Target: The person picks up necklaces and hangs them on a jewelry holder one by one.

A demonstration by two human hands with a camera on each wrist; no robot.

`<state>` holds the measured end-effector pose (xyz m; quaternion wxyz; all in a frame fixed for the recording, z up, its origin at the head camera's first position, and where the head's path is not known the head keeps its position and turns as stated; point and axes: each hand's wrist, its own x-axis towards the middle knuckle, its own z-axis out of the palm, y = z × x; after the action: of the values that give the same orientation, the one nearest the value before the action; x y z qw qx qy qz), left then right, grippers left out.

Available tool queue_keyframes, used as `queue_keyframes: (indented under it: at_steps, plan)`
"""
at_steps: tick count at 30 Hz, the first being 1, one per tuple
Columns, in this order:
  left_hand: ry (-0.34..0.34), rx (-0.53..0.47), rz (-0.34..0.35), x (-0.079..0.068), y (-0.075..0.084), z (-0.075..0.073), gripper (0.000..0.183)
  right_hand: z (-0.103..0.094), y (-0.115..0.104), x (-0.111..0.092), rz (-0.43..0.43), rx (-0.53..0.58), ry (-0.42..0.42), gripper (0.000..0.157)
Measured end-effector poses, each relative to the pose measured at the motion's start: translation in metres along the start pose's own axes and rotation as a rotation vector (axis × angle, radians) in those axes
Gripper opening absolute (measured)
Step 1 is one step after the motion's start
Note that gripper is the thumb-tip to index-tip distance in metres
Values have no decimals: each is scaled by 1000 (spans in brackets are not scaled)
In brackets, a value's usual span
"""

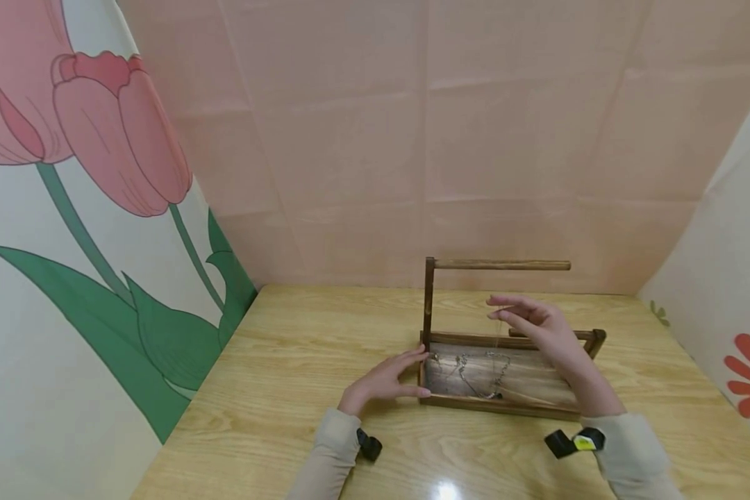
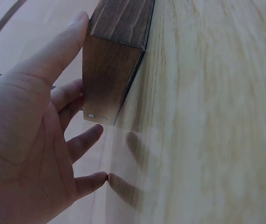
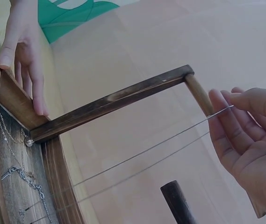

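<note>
Pinched between the thumb and fingertips of the right hand, a thin chain is held up above the wooden tray. Two fine strands run down from the pinch towards the tray floor, left of its middle; whether the lower end rests there or hangs just clear, I cannot tell. It looks very light, limp and fairly slippery, likely to snag on its neighbours and to kink or break if tugged. A fingertip pinch at the top of the loop, as here, seems the best hold, with both strands kept apart.

Around its foot, other chains lie loosely on the tray floor, towards the left end. The left hand is spread across that end, thumb at the near left corner, a finger at the far left corner, touching the wood and holding no chain.

From the far left corner rises a post carrying a high bar; a lower bar shows behind the right hand. Beneath is the table, its far edge against a pink cloth.
</note>
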<state>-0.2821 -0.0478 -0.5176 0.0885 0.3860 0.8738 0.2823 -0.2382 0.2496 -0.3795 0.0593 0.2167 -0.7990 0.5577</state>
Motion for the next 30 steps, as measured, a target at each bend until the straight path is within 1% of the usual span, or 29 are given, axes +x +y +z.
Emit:
queue_keyframes:
  at_steps: [5, 9, 12, 19, 22, 26, 30]
  plan:
    - [3, 13, -7, -1, -1, 0, 75, 0, -2, 3, -20, 19, -4, 35]
    - [7, 9, -9, -1, -1, -1, 73, -2, -4, 9, -74, 35, -5, 34]
    - [7, -3, -5, -1, -1, -2, 73, -3, -6, 12, -98, 54, 2, 34]
    - [14, 23, 13, 0, -4, -1, 75, -4, -12, 19, -108, 108, 21, 34]
    - [10, 20, 12, 0, -4, 0, 74, -4, -14, 20, -115, 125, 19, 34]
    - [8, 24, 16, 1, -4, 0, 74, -6, -15, 22, -151, 135, 13, 34]
    - [6, 16, 5, 1, -2, 0, 74, -9, -14, 25, -164, 125, 26, 33]
